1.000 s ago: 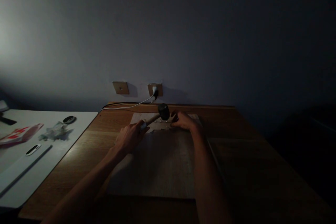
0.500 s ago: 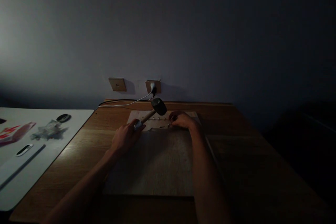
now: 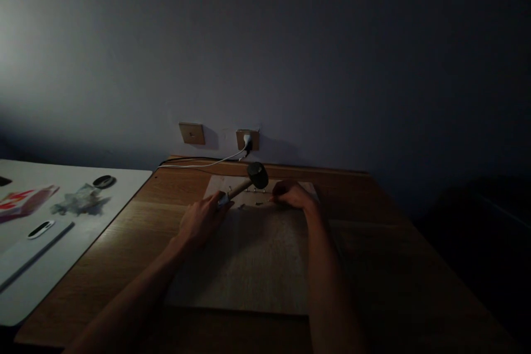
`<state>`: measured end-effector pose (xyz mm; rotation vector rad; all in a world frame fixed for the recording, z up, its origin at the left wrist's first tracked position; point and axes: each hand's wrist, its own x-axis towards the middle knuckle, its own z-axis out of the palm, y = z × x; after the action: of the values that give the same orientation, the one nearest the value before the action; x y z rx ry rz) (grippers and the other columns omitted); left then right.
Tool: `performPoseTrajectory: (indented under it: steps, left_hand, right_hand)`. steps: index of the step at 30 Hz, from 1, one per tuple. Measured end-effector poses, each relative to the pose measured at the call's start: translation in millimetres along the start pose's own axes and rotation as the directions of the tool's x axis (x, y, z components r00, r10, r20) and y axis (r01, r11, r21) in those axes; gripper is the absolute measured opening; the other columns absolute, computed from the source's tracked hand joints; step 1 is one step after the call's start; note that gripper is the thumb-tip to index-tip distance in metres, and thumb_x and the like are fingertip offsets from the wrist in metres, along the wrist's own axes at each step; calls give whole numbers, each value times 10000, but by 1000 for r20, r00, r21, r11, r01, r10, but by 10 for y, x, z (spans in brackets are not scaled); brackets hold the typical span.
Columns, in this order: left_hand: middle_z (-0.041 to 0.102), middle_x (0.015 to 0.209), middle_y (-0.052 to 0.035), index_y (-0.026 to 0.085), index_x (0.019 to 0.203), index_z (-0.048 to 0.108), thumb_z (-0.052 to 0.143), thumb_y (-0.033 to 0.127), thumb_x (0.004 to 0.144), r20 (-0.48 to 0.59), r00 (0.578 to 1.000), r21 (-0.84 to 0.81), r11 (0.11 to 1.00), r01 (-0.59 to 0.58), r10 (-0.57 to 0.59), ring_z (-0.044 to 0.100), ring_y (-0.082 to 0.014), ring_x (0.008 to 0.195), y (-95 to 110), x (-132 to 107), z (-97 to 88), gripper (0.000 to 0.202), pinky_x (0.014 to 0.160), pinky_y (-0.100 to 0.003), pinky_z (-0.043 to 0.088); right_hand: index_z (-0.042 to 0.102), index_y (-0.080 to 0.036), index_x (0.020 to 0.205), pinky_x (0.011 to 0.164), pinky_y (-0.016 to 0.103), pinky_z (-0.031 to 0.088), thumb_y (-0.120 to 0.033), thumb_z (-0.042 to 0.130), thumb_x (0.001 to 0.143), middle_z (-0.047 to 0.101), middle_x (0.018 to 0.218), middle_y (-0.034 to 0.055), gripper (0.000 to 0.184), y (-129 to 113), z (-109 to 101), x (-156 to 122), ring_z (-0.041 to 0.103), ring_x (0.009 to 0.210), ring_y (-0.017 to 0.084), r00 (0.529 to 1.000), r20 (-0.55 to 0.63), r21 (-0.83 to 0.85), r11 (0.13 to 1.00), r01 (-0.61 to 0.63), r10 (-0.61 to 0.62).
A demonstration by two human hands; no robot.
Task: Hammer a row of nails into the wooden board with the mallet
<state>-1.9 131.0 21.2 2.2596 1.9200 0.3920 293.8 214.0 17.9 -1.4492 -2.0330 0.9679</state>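
Note:
My left hand (image 3: 204, 218) is closed around the handle of a mallet (image 3: 238, 188). The mallet's dark head (image 3: 258, 175) is raised over the far part of a pale wooden board (image 3: 249, 265). Several small metal nails or screws (image 3: 254, 189) stand upright in a row near the board's far edge. Another small fastener (image 3: 259, 203) lies on the board in front of them. My right hand (image 3: 292, 194) is just right of the row, its fingertips pinched together low over the board. What they pinch is too small and dark to make out.
The board lies on a brown wooden table (image 3: 136, 232) against the wall. A wall socket (image 3: 248, 140) with plugs and cables is behind it. On the white table (image 3: 124, 177) at left are a crumpled plastic bag (image 3: 83, 201), a dark round object (image 3: 104, 181) and a red-and-white packet (image 3: 27, 201).
The view has shifted slightly, so everything appears a little farther right. The mallet head is slightly lower. My right hand stays by the row, its fingers still pinched.

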Motion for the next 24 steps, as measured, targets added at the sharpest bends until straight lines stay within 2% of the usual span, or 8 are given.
performPoseTrajectory:
  steps: [5,8,12,17,21,24]
  left_hand:
    - [761,1087,-55,280,1147,605,408,571,1016,1,1000,6,1000,-17,17,733,-255,847,12,-6,-4,374,681,-289,455]
    - [761,1082,-54,279,1144,608,414,567,1015,-8,1000,4,1000,-12,12,735,-257,859,17,-2,-8,370,685,-292,461]
    - [763,1050,-59,272,1150,613,420,560,1015,4,1000,11,1000,5,-5,736,-262,849,23,-5,-18,372,671,-295,457]
    - [761,1040,-53,269,1127,618,420,557,1017,5,1000,-15,1000,-11,11,733,-256,857,37,-8,-33,367,681,-292,455]
    - [761,1042,-65,264,1146,620,427,560,1013,22,1000,-3,1000,7,-7,732,-256,860,41,-3,-38,377,686,-290,456]
    - [761,1050,-66,266,1152,617,425,564,1014,22,1000,5,1000,11,-11,733,-252,861,27,-2,-27,381,686,-286,454]
  right_hand:
    - [727,-177,754,711,293,510,-244,748,721,776,803,61,78,134,-114,-3,707,776,208,982,-187,-27,1000,0,-5]
    - [739,-176,799,762,310,527,-217,732,727,789,857,72,83,169,-133,24,723,820,214,972,-236,-27,999,18,-24]
    - [757,-184,817,806,316,540,-162,709,725,802,890,69,106,141,-94,49,737,847,213,971,-231,-28,998,51,-56]
    - [738,-197,702,734,278,538,-31,635,644,794,797,43,204,82,4,62,736,774,204,982,-172,-50,997,66,-73]
    - [710,-195,692,731,270,524,-38,619,644,776,773,30,187,70,83,111,720,775,200,980,-185,-83,994,64,-78]
    - [711,-193,792,701,252,512,-63,607,661,760,776,15,212,80,130,144,704,762,185,976,-205,-102,993,52,-72]
